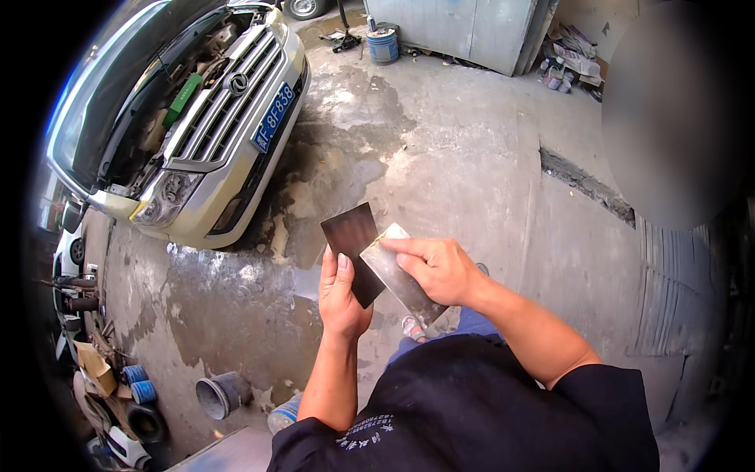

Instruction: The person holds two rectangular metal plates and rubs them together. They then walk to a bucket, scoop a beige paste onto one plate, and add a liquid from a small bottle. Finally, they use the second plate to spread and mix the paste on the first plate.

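Observation:
My left hand (343, 300) holds a thin dark brown-black rectangular sheet (354, 236). Its thumb lies on the face, while most of the other fingers are behind. Just to the right, my right hand (437, 267) pinches a flat grey rectangular plate (403, 289) near its upper end. Yellowish residue marks that plate's upper left edge, by the fingertips. The two pieces are side by side in front of my body, tilted, with their edges close together; I cannot tell whether they touch.
A van (228, 134) with its hood raised stands at the upper left. A blue bucket (383, 47) is at the back, a dark bucket (223, 395) lies tipped near the lower left, and a tyre (146, 423) is beyond it. A broken slot (586, 185) cuts the concrete floor at right.

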{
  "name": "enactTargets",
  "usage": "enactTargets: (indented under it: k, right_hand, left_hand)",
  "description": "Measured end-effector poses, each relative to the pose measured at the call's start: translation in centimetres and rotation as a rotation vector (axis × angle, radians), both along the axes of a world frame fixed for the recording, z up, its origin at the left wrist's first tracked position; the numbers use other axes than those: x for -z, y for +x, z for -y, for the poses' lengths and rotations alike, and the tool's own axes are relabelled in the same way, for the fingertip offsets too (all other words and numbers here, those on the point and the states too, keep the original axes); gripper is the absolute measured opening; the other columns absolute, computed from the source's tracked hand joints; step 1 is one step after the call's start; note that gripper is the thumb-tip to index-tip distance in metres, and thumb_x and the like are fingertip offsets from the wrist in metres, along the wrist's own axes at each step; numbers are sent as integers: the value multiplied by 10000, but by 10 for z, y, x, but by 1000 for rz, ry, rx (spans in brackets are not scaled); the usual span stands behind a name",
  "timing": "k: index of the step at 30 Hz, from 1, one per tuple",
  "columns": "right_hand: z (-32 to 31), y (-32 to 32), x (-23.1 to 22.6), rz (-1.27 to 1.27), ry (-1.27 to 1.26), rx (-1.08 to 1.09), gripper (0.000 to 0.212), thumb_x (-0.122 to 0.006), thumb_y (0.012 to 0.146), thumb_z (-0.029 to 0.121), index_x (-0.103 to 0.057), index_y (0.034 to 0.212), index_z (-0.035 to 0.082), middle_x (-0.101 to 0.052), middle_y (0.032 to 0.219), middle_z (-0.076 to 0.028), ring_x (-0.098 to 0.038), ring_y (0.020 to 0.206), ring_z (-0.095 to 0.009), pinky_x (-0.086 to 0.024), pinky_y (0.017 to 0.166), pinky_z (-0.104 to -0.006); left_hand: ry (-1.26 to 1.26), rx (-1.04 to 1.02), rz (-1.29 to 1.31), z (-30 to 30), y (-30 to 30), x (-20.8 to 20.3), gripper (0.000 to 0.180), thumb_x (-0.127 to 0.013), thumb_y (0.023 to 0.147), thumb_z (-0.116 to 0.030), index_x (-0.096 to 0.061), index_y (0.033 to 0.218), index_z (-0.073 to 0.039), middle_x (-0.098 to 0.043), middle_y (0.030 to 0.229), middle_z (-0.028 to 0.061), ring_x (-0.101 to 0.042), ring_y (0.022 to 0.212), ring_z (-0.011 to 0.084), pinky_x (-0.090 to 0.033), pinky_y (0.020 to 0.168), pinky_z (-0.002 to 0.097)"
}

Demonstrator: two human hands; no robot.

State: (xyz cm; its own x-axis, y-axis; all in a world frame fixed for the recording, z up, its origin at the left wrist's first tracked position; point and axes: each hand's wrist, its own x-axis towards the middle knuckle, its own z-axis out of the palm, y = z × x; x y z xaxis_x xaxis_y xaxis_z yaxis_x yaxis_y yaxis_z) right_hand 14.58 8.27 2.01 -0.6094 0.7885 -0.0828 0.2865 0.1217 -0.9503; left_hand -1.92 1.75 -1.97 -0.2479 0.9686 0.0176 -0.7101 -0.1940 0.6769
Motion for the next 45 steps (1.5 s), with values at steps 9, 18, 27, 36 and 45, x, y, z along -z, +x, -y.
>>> enactTargets:
  k: [9,18,27,36,45]
  right_hand:
    - [6,-3,13,-66,101,68,344,-515,915,140,-602,1232,40,-660,996,-244,-671,902,-324,-509,801,-358]
    - [-41,9,15,-542,-328,161,379,-490,957,129,-550,1310,6,-622,1225,-88,-558,1054,-111,-420,942,-255]
    - [3,17,31,-632,-625,-63,413,-508,954,128,-506,1345,-5,-608,1229,-93,-541,1125,-138,-396,986,-278]
    - [33,22,27,-416,-285,-182,387,-477,981,146,-516,1350,34,-593,1279,-82,-556,1131,-137,-422,978,-281]
    - [37,2,19,-201,-314,-204,372,-498,956,164,-563,1308,64,-665,1138,-92,-596,1018,-124,-456,919,-283]
  left_hand:
    - [-70,-30,16,4,4,2,353,-382,1016,-108,-435,1364,-82,-552,1300,103,-555,1169,240,-450,1003,396]
    - [-82,72,47,12,0,-2,413,-429,1004,-128,-385,1413,-103,-525,1335,87,-544,1187,235,-457,1004,418]
    - [-80,267,148,14,-12,3,463,-483,976,-120,-362,1422,-123,-550,1292,86,-554,1175,240,-473,980,425]
    - [-171,176,255,2,-13,23,426,-432,996,-327,-426,1369,-121,-612,919,78,-533,668,175,-453,518,290]
    - [-383,233,299,-4,6,22,485,-412,991,-495,-594,1030,-48,-628,904,83,-614,767,198,-531,641,325]
